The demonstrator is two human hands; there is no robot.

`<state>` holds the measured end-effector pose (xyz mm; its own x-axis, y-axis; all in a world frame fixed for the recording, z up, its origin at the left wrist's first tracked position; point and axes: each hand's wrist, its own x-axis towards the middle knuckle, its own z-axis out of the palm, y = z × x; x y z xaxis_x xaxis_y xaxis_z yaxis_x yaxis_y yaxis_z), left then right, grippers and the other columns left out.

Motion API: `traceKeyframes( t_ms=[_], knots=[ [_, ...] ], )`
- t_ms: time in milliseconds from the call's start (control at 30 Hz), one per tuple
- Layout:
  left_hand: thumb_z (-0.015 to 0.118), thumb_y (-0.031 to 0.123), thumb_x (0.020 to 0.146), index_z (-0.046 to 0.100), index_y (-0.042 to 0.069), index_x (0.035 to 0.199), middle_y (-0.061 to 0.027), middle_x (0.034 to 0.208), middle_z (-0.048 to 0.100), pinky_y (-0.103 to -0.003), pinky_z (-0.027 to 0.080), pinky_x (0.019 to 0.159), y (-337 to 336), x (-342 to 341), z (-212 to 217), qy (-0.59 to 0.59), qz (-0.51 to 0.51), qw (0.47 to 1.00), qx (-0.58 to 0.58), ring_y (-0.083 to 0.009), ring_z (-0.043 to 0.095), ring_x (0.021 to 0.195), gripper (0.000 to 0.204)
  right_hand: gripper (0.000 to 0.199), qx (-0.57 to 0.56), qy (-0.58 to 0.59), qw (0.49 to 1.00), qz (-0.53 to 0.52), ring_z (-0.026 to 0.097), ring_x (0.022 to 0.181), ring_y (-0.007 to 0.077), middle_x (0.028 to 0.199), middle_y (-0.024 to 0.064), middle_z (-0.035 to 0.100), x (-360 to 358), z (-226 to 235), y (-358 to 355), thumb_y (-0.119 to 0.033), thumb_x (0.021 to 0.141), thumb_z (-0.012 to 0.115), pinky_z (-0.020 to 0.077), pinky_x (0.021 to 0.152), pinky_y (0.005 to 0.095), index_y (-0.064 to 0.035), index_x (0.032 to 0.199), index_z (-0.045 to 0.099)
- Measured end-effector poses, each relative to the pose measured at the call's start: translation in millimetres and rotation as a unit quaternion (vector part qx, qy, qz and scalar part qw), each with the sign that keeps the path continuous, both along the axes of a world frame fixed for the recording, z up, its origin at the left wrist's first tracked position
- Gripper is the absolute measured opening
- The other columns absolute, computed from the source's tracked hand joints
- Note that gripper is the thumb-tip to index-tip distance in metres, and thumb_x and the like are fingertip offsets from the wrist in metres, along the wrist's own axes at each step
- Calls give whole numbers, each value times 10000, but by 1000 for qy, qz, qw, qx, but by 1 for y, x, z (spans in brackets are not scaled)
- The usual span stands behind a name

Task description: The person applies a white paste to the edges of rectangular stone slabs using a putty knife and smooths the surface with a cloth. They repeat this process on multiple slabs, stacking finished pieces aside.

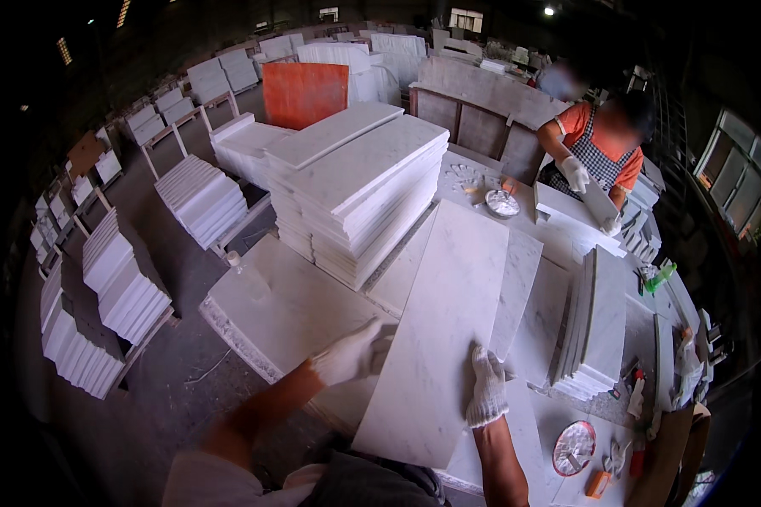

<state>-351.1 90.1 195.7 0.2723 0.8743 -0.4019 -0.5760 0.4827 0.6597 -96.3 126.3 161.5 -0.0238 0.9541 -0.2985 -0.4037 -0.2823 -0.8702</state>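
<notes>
A long white marble slab (440, 329) with faint grey veins slants across the middle, its near end close to my body. My right hand (488, 389), in a white knit glove, grips the slab's right edge with the thumb on top; its other fingers are mostly hidden beneath. At the left edge is my left hand (351, 351), gloved too, its fingers curled against and partly behind the stone. Another pale slab (520, 291) lies under or beside the held one on the right.
A tall stack of slabs (372, 186) stands ahead. More stone pieces (596, 321) stand on the right, near a bowl of white paste (575, 448) and an orange block (599, 484). A co-worker (600, 144) handles a narrow piece at far right. Racked slabs (199, 198) line the left.
</notes>
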Motion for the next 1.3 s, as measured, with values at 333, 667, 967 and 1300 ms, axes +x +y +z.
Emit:
traceKeyframes(
  t_ms=[333,667,967,1300],
  knots=[
    [493,277,1057,492,14,1385,-62,1185,626,-293,487,920,-41,-20,-9,94,71,993,1,-129,600,1024,420,445,-58,-158,985,-33,510,804,140,906,36,590,-65,-47,93,-400,985,591,455,705,317,26,1105,630],
    [624,228,1004,645,-13,1189,58,912,592,-190,418,682,47,-41,-93,263,165,950,-13,-6,489,790,305,541,-91,-207,974,-34,486,819,157,854,44,568,-99,-120,168,-501,983,559,436,775,347,22,1094,641],
    [579,194,1010,620,84,939,93,814,453,-212,348,620,125,-59,-135,287,166,943,28,-12,381,721,137,565,-80,-255,964,-14,482,821,153,848,49,557,-118,-133,244,-521,1003,518,440,772,341,32,1040,628],
    [553,194,1019,566,113,807,116,734,375,-200,285,560,193,-64,-139,289,194,937,12,-1,325,659,227,582,-98,-249,963,-4,443,888,146,912,18,541,-139,-145,303,-534,1001,488,409,843,342,25,1084,629]
  ],
)
